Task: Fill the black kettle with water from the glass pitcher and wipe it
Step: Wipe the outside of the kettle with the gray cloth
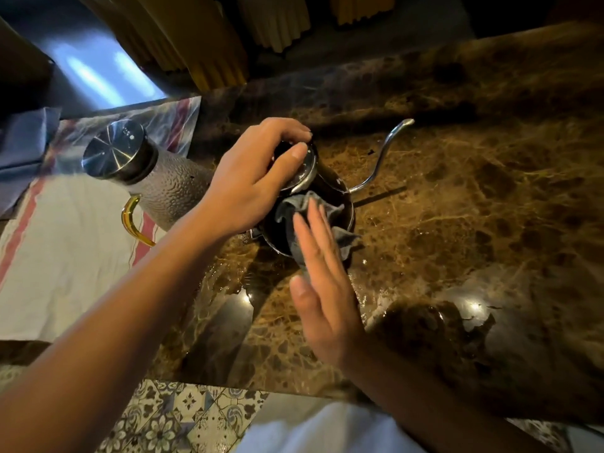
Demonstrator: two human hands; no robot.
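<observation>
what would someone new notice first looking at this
First the two hands at the centre: the left hand grips the lid on top of the black kettle, while the right hand presses a grey cloth flat against its side. Next, the kettle's thin silver spout curving to the right over the brown marble counter. To the left stands the glass pitcher with its shiny metal cap, on a striped towel.

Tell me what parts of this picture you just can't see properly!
All in the head view:
- Water inside the black gooseneck kettle: hidden by its lid, the left hand and the grey wiping cloth.
- Kettle's near side: covered by the cloth and the flat right hand.
- Water level in the textured glass pitcher with a steel lid: the dimpled wall blurs it, and the left forearm hides the base.
- Markings on the pitcher lid: too small.
</observation>
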